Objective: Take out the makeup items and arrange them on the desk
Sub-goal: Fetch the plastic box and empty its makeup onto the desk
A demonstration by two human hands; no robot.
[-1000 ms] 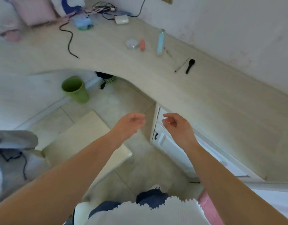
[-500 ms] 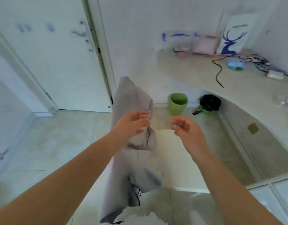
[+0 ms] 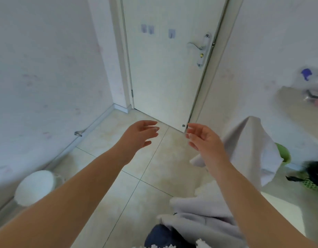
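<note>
My left hand (image 3: 139, 136) and my right hand (image 3: 203, 137) are held out in front of me over the tiled floor, palms facing each other, fingers apart, holding nothing. Only the end of the desk (image 3: 298, 108) shows at the right edge, with a blurred clutter of items (image 3: 311, 90) on it. No single makeup item can be made out in this view.
A closed white door (image 3: 165, 68) with a lever handle (image 3: 199, 45) is straight ahead. A grey garment (image 3: 247, 149) hangs over a chair at right. A green bin (image 3: 284, 154) and a black basket (image 3: 314, 174) stand under the desk. A white round bin (image 3: 35, 187) sits lower left.
My view has swung left, from the desk with makeup items, past the chair, to the door. Both hands stayed raised and empty in front of me.
</note>
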